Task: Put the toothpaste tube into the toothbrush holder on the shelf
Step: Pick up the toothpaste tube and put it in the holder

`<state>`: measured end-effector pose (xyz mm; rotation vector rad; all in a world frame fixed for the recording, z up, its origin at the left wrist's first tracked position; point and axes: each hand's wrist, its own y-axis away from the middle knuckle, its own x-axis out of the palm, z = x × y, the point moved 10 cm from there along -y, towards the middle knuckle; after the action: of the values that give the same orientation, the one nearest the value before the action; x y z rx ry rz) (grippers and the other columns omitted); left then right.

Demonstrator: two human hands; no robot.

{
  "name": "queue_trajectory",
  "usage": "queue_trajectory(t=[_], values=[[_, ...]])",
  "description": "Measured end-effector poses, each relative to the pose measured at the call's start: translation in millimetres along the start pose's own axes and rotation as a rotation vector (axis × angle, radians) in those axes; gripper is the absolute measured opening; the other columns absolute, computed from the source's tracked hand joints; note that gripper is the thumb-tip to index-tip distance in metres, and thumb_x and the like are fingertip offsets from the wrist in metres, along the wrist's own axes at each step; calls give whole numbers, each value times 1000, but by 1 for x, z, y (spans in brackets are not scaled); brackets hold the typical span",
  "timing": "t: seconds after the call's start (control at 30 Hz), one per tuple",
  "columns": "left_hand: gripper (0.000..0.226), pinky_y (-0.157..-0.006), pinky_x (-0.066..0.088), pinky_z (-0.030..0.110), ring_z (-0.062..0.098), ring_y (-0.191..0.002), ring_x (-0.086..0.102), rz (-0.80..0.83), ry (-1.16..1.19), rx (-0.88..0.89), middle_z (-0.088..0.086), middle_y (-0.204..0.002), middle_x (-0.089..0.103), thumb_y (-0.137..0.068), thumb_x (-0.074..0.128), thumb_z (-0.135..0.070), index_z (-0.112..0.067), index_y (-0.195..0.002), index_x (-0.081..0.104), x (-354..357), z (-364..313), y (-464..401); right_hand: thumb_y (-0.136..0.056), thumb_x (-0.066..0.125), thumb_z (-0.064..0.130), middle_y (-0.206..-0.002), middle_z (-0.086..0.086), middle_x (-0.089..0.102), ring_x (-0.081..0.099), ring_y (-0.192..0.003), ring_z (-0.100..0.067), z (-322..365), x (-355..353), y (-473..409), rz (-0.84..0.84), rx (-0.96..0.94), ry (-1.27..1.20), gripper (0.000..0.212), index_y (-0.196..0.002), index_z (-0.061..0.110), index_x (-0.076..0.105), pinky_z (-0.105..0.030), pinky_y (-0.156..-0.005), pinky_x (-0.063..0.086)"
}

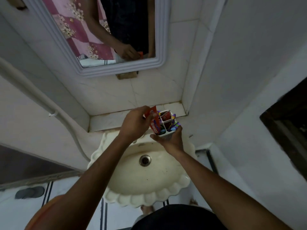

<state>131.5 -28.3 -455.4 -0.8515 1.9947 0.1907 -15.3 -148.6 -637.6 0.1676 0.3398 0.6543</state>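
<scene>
Red toothpaste tube [153, 121], tilted, lower end inside white holder [166, 121].

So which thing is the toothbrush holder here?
Above the cream scalloped sink, by the tiled shelf, the right hand cups it. The toothbrush holder is the white four-compartment cup beside the red toothpaste tube.

both forearms are bare from the wrists up, with no watch, ring or bracelet on the left hand [135, 124] or the right hand [171, 141]. an orange sleeve [49, 211] covers the upper left arm at the lower left edge of the view, blurred and softly folded. a dark, almost black garment [176, 218] covers the torso at the bottom of the view, plain so far as can be told in the dim light.
</scene>
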Motion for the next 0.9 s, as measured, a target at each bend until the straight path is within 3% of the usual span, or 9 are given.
queue_trajectory(t=[0.2,0.23,0.3,0.37,0.5,0.6,0.73,0.83,0.9], values=[[23,-70,44,31,22,-92,72,111,-331,26,-8,-98,80,-101,62,-44,-36,-119,75,14,-6,9,-40,103,82,-137,7,63,69,-127,-22,5,0,3,8,-11,42,127,-136,33,36,-51,-108,61],[23,-75,44,31,23,-93,72,114,-331,39,-7,-98,81,-101,63,-42,-35,-119,75,16,-7,9,-42,104,80,-138,7,62,68,-129,-22,7,0,4,8,-13,41,127,-139,34,35,-50,-109,61],[20,-104,46,42,21,-96,73,114,-322,61,-9,-95,82,-101,64,-37,-33,-117,76,21,-9,8,-47,106,73,-137,10,61,68,-128,-20,9,1,7,10,-15,36,125,-141,35,34,-47,-109,61],[21,-124,27,59,18,-102,72,129,-350,42,-11,-91,81,-102,63,-41,-34,-117,75,26,-3,7,-46,106,74,-138,11,62,69,-127,-19,8,2,7,1,-12,30,124,-140,39,33,-47,-108,62],[30,-126,9,63,17,-106,72,180,-375,-46,-7,-90,81,-104,55,-50,-30,-109,77,35,5,6,-39,100,86,-150,6,61,68,-134,-21,6,4,7,-18,-4,14,150,-159,33,27,-48,-111,61],[32,-127,5,62,21,-100,74,220,-405,-104,-3,-89,80,-105,53,-44,-26,-100,79,42,8,-1,-37,99,87,-150,4,61,68,-134,-22,5,4,8,-32,7,25,151,-158,34,26,-50,-111,61],[19,-126,1,69,25,-99,73,264,-468,-74,-1,-85,76,-101,59,-28,-22,-94,75,50,4,-10,-33,100,88,-153,4,60,65,-138,-24,2,6,10,-65,9,58,156,-159,33,24,-51,-113,59],[22,-125,1,71,25,-101,72,296,-468,-71,-1,-87,75,-101,59,-32,-21,-90,74,49,4,-20,-39,106,77,-150,6,65,69,-134,-19,13,6,3,-96,-29,58,152,-159,30,26,-46,-110,61],[28,-124,5,71,19,-103,71,138,-343,-47,-7,-92,77,-102,57,-43,-25,-92,76,8,-9,-1,-47,108,67,-148,5,67,71,-131,-19,47,2,29,-106,-122,113,144,-160,30,26,-46,-108,63]])
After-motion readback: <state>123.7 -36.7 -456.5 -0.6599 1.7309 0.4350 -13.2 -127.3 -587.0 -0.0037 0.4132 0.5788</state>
